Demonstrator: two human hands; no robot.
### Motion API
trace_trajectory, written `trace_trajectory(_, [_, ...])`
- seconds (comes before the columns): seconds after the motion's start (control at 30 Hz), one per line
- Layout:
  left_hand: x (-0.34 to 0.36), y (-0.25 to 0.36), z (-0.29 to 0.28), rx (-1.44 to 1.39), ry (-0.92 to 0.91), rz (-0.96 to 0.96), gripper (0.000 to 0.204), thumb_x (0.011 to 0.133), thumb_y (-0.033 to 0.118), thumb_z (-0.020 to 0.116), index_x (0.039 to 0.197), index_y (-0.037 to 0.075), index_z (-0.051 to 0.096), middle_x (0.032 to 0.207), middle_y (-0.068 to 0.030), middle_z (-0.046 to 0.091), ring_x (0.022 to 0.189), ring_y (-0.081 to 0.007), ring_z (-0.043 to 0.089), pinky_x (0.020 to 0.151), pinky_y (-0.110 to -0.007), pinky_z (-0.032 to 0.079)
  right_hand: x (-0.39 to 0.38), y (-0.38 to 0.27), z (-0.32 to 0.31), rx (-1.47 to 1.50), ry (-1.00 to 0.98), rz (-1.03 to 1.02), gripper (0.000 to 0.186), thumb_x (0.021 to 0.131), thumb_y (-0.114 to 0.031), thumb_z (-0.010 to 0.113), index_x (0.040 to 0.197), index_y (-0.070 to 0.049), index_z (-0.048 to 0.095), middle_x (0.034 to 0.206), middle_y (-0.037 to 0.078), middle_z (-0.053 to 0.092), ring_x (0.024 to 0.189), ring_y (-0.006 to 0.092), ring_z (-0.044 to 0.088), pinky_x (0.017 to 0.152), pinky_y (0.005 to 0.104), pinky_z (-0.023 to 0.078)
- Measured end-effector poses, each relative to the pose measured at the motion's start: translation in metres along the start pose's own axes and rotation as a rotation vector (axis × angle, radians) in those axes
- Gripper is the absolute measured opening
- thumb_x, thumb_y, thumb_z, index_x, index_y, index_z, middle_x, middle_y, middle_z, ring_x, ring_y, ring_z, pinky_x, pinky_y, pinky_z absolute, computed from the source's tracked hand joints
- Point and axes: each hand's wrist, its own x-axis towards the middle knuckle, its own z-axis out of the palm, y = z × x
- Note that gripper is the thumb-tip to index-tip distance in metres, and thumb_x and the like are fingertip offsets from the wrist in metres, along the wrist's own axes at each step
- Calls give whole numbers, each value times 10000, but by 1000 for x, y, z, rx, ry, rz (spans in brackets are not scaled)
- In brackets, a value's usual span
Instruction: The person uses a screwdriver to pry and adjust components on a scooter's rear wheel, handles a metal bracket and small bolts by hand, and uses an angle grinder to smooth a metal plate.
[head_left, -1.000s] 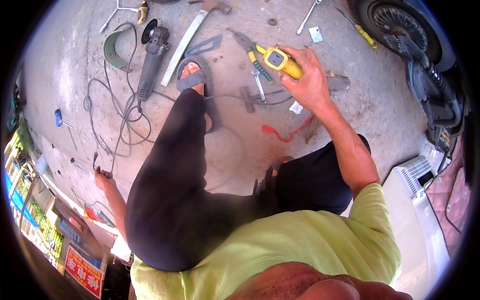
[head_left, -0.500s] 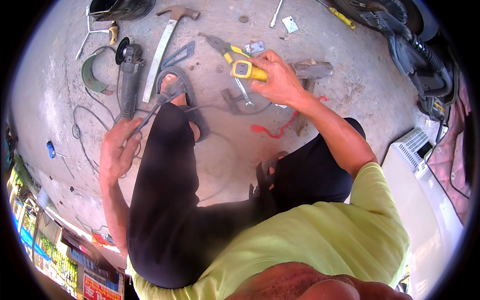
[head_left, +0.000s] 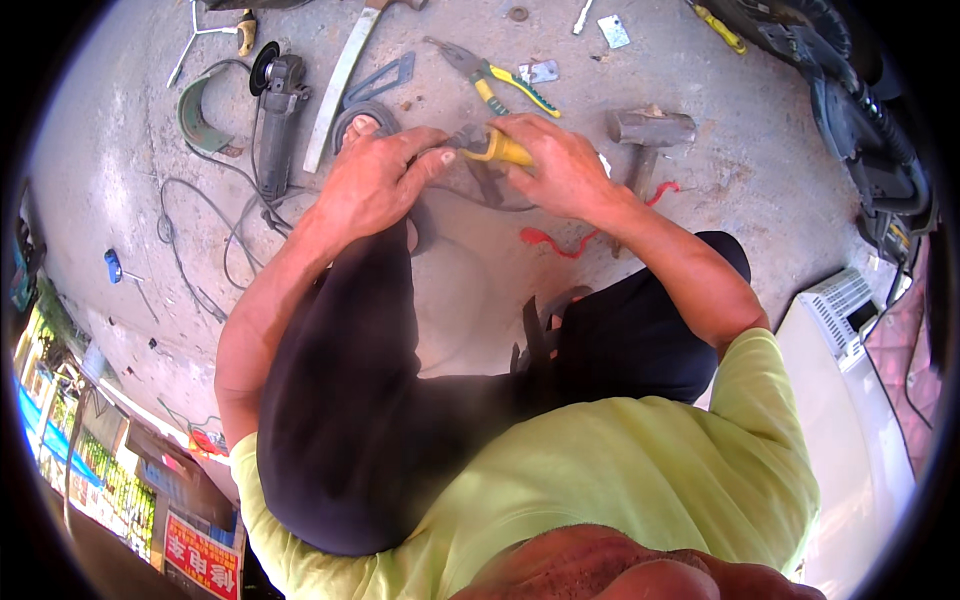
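My right hand [head_left: 562, 165] is closed around a yellow socket [head_left: 508, 149] in front of my left foot. My left hand [head_left: 385, 178] meets it from the left, its thumb and fingers pinching what looks like a dark plug [head_left: 466, 137]. The plug lies against the socket's face; fingers hide how far in it sits. An angle grinder [head_left: 282, 130] with a disc lies on the floor left of my foot, its grey cord [head_left: 228, 205] looping beside it. Yellow-and-green pliers [head_left: 488, 78] lie just beyond my hands.
A claw hammer [head_left: 345, 75] lies beyond the grinder, near a green curved guard [head_left: 195, 120]. A heavy hammer [head_left: 650, 128] and red string [head_left: 560, 242] are at right. A motorcycle [head_left: 850, 130] stands far right, a white cabinet [head_left: 830, 380] nearer. A blue-handled tool [head_left: 113, 266] lies left.
My left hand has come up from beside the grinder's cord to the yellow socket, bringing the dark plug to it. My right hand still holds the socket. The view has shifted slightly.
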Motion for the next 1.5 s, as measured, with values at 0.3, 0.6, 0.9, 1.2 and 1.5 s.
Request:
trace_trajectory(0.3, [-12,-4,1,-17,-1,-74,329,969,325,581,1081,49,720,839,-190,716,875,-378,679,862,-449,501,6,5,1,-110,62,15,551,824,-64,680,1360,-127,571,1359,62,585,1169,329,614,938,410,537])
trace_trajectory(0.6, [-13,-6,6,-54,-78,-161,352,955,330,570,949,8,713,777,-209,682,792,-392,667,753,-458,508,8,-1,4,-202,-10,-59,571,807,-52,692,1357,-145,569,1358,59,582,1119,330,637,891,427,557])
trace_trajectory(0.9, [-14,-14,22,-152,-89,-161,378,965,328,545,897,-16,686,773,-250,660,805,-434,646,779,-489,494,9,5,9,-191,56,-185,611,765,3,703,1349,-124,573,1376,64,580,1138,320,629,923,414,556])
trace_trajectory(1.2, [1,-8,14,-144,-304,-338,380,944,348,610,971,-18,708,765,-177,662,739,-267,638,737,-400,497,9,-3,8,-234,-22,-224,629,730,41,685,1331,-119,588,1382,77,581,1122,324,638,944,416,547])
trace_trajectory(1.5, [-2,-24,29,-94,-190,-186,414,949,398,612,988,-5,700,787,-180,680,743,-345,640,748,-432,499,11,3,18,-143,46,-268,566,774,23,662,1322,-98,593,1340,114,598,1115,354,632,933,427,543])
